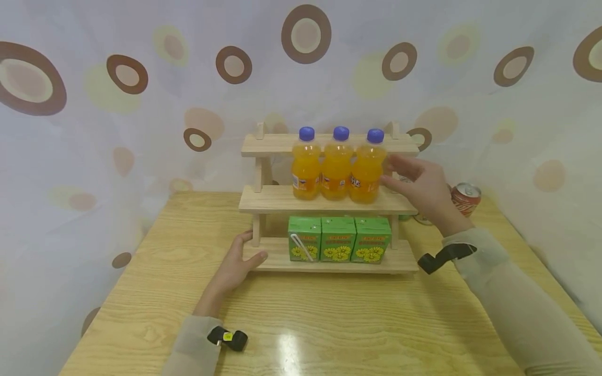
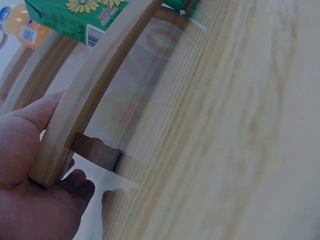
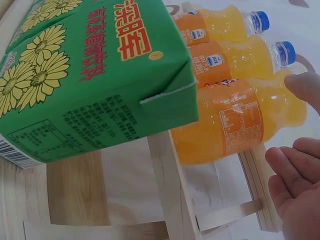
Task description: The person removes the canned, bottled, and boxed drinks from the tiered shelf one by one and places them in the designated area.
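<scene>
A three-tier wooden shelf stands on the table. My left hand grips the left end of its bottom tier; in the left wrist view the thumb lies over the board and the fingers curl beneath. Three orange soda bottles with blue caps stand in a row on the middle tier. Beside the rightmost bottle is my right hand, its fingers spread loosely. The thumb is close to that bottle's upper part; I cannot tell whether it touches. Three green drink cartons line the bottom tier.
A red soda can stands on the table behind my right wrist, with other cans partly hidden there. The top tier carries nothing I can see. A white patterned curtain hangs behind the wooden table.
</scene>
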`<act>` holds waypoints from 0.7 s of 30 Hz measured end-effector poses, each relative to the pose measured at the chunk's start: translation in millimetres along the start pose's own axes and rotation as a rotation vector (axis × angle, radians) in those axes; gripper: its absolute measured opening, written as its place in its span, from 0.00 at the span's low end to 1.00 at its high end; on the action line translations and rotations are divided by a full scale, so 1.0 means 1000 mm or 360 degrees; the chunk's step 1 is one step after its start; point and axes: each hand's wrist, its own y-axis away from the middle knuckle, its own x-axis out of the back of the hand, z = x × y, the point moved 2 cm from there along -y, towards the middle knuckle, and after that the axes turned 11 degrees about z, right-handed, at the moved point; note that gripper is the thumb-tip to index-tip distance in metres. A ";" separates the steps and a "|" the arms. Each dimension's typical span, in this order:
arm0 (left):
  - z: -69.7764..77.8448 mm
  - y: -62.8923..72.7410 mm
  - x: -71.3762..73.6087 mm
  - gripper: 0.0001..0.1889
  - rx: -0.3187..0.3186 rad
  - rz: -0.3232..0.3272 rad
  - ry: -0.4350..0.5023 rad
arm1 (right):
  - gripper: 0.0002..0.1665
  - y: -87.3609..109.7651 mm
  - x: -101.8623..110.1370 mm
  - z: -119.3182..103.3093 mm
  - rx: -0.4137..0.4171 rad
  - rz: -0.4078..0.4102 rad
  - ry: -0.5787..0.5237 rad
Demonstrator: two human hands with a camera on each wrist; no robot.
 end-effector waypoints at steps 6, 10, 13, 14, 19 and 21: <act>0.015 0.007 0.002 0.33 0.0003 -0.0010 -0.0010 | 0.42 -0.003 -0.003 -0.003 -0.0041 0.0005 0.0062; 0.017 0.008 0.002 0.33 0.0007 -0.0019 -0.0004 | 0.44 -0.006 -0.006 -0.004 -0.0044 0.0009 0.0043; 0.016 0.008 0.002 0.33 0.0011 -0.0030 0.0004 | 0.43 -0.008 -0.009 -0.004 0.0000 0.0015 0.0011; 0.016 0.007 0.003 0.33 0.0014 -0.0031 0.0004 | 0.42 -0.009 -0.010 -0.003 0.0020 0.0015 0.0000; 0.009 0.003 0.002 0.34 0.0016 -0.0031 0.0008 | 0.40 -0.013 -0.015 -0.004 0.0067 0.0013 -0.0021; 0.001 0.000 0.001 0.34 0.0008 -0.0018 0.0020 | 0.40 -0.014 -0.017 -0.005 0.0058 0.0004 -0.0043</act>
